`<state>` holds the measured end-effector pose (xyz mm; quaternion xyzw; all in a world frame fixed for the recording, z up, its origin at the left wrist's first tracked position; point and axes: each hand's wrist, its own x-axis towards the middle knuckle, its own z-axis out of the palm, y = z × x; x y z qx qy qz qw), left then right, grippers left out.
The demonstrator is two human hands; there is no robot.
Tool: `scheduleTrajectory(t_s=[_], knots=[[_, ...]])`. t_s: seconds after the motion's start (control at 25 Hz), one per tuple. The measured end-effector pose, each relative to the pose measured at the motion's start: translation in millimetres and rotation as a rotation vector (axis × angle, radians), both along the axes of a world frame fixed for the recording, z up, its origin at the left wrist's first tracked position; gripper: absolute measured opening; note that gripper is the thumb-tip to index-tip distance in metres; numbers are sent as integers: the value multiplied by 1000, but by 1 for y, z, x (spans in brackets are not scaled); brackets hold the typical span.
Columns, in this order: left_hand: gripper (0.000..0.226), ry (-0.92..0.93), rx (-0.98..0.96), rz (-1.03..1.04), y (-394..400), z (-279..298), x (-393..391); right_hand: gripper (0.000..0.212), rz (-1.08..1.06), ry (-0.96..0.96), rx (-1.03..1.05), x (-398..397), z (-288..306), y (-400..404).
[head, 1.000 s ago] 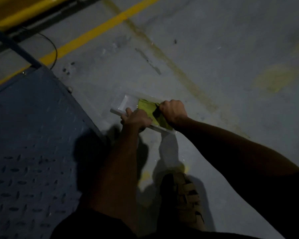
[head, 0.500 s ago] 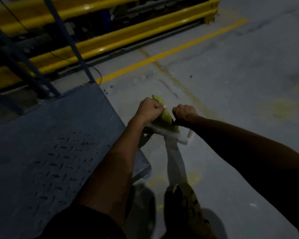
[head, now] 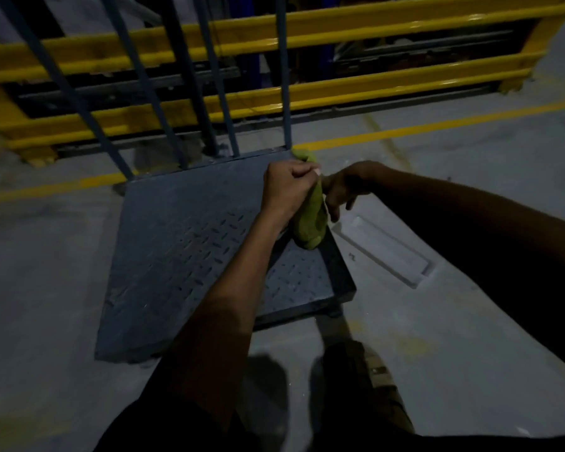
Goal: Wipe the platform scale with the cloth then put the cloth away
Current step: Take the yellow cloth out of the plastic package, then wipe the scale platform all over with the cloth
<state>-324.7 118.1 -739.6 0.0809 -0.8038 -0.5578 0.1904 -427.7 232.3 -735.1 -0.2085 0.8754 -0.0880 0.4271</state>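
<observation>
Dim warehouse floor, yellow rails behind; cloth (head: 310, 216) held above platform scale (head: 183, 249).
Left hand (head: 286, 187) fisted on bunched cloth; right hand (head: 344, 187) seemingly half-spread, touching it. Soft, light, floppy: grab wadded middle.

the left hand (head: 286, 185) hides the middle of the cloth (head: 309, 220); right hand (head: 346, 187) fingers lost in shadow.

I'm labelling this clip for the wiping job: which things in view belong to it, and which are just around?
In the job: green cloth, dark checker-plate platform scale, left hand, right hand.

Just around: shallow white tray, yellow guard rails, yellow floor line.
</observation>
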Motion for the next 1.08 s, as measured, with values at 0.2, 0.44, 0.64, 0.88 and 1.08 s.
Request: scheduleTrajectory(t_s=[0.2, 0.44, 0.64, 0.88, 1.08], knots=[[30, 35, 50, -27, -50, 16, 40, 93, 14, -146, -369, 0, 27, -33], [42, 50, 106, 95, -102, 27, 63, 35, -72, -55, -577, 5, 49, -69], [46, -127, 146, 191, -125, 6, 91, 23, 19, -36, -537, 18, 44, -104], [55, -468, 397, 170, -142, -23, 123, 70, 207, -152, -211, 38, 51, -143], [32, -675, 309, 10, -147, -25, 132, 38, 290, -475, -338, 50, 56, -142]])
